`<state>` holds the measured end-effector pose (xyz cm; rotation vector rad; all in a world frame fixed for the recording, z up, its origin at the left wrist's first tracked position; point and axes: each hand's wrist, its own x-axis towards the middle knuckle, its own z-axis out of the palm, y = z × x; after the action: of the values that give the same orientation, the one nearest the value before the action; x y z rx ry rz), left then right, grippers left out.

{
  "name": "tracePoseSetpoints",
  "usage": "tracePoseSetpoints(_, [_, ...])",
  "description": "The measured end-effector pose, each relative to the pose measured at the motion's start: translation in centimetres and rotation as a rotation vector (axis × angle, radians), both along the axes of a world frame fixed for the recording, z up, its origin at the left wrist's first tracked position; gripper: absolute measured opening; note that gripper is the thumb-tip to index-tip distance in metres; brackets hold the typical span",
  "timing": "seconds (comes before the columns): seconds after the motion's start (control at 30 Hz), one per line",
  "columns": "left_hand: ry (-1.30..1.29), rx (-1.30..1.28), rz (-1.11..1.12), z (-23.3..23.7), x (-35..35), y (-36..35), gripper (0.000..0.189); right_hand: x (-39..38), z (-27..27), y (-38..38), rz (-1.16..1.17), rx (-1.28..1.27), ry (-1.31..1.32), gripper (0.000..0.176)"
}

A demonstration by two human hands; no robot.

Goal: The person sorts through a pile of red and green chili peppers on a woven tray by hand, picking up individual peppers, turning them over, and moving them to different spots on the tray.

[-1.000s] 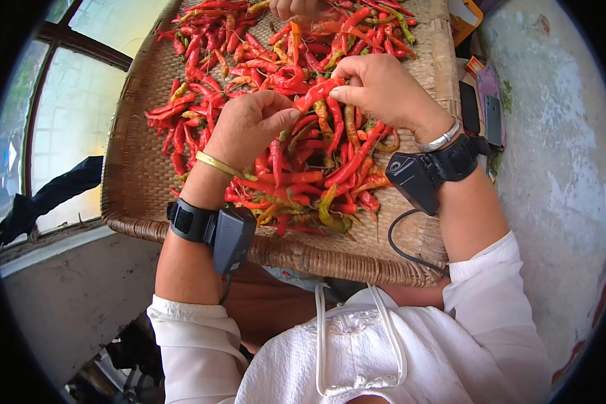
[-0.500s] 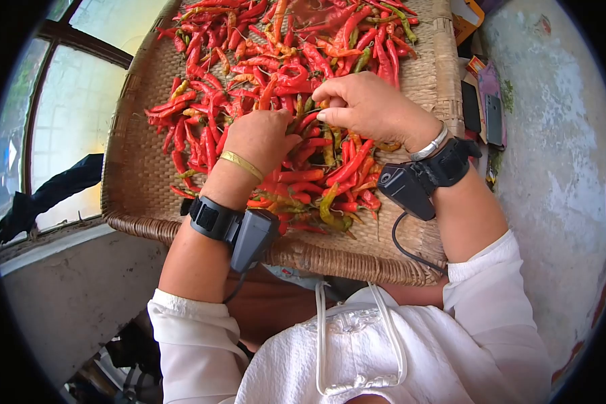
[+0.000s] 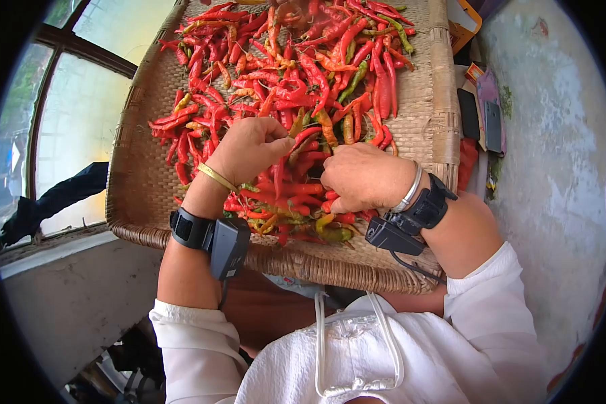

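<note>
Head view: the left hand (image 3: 249,149) pinches the end of a red chilli (image 3: 308,133) on the woven tray (image 3: 421,94), the right hand (image 3: 360,178) curls into the heap (image 3: 296,192) beside it, its grip hidden; pinching close by the stalk should, I reckon, part it cleanly.

Window (image 3: 81,87) to your left: dark frame with a curved bar, cloudy panes, pale daylight coming through. A dark cloth (image 3: 54,195) lies against its lower pane. Below it is a grey ledge (image 3: 74,289), scuffed. To your right, a whitewashed wall (image 3: 559,155), mottled and stained, with a greenish patch. A phone (image 3: 469,113) and small packets lie just beside it. Light is soft and even.
</note>
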<state>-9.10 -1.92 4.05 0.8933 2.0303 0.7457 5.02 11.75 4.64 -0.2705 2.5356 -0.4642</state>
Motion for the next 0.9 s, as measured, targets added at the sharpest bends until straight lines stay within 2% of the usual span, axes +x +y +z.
tracePoseSetpoints(0.13, [0.005,0.038,-0.039,0.6,-0.5,0.3,0.017,0.2,0.2,0.3,-0.055,-0.005,0.109,0.013])
tracePoseSetpoints(0.23, [-0.031,0.110,0.073,0.9,-1.3,0.8,0.018,0.6,-0.1,0.5,-0.076,0.028,0.215,0.011])
tracePoseSetpoints(0.27, [-0.165,0.136,0.127,1.5,-2.1,1.1,0.026,0.7,-0.2,0.5,-0.089,0.058,0.276,0.014])
tracePoseSetpoints(0.3, [-0.163,0.135,0.124,1.5,-2.1,1.6,0.026,0.7,-0.1,0.4,-0.092,0.058,0.278,0.014])
tracePoseSetpoints(0.37, [-0.228,0.668,0.377,1.2,-1.5,2.6,0.043,0.8,0.2,0.3,-0.056,0.034,0.226,0.011])
tracePoseSetpoints(0.4, [-0.169,0.651,0.340,0.8,-1.9,2.6,0.054,0.9,0.1,0.3,-0.055,0.037,0.228,0.011])
tracePoseSetpoints(0.43, [-0.169,0.654,0.341,0.1,-2.0,2.6,0.054,1.0,-0.2,0.5,-0.046,0.032,0.221,0.010])
tracePoseSetpoints(0.5, [0.039,0.560,0.238,-1.1,-2.0,2.4,0.053,1.3,-0.4,0.6,-0.035,0.024,0.213,0.010])
tracePoseSetpoints(0.53, [0.016,0.552,0.265,-1.6,-1.8,2.2,0.045,1.4,-0.5,0.7,-0.035,0.049,0.244,0.009])
tracePoseSetpoints(0.57, [0.015,0.548,0.266,-1.8,-1.9,1.8,0.045,1.6,-0.6,0.7,-0.038,0.074,0.275,0.009])
tracePoseSetpoints(0.63, [0.169,0.281,0.143,-1.4,-1.8,1.1,0.028,1.8,-1.1,0.6,-0.048,0.086,0.335,0.008])
tracePoseSetpoints(0.67, [0.388,0.260,0.084,-1.1,-1.4,0.9,0.019,1.9,-1.4,0.6,-0.055,0.101,0.396,0.007])
tracePoseSetpoints(0.7, [0.386,0.259,0.081,-1.1,-1.2,0.7,0.019,1.9,-1.6,0.5,-0.058,0.100,0.394,0.007])
tracePoseSetpoints(0.77, [0.776,0.118,-0.063,-1.1,-1.1,0.4,0.019,1.6,-1.8,0.2,-0.081,0.100,0.390,0.008])
tracePoseSetpoints(0.9, [0.722,0.108,-0.224,-1.0,-0.2,0.5,0.020,0.7,-0.6,1.7,-0.068,0.095,0.231,0.008])
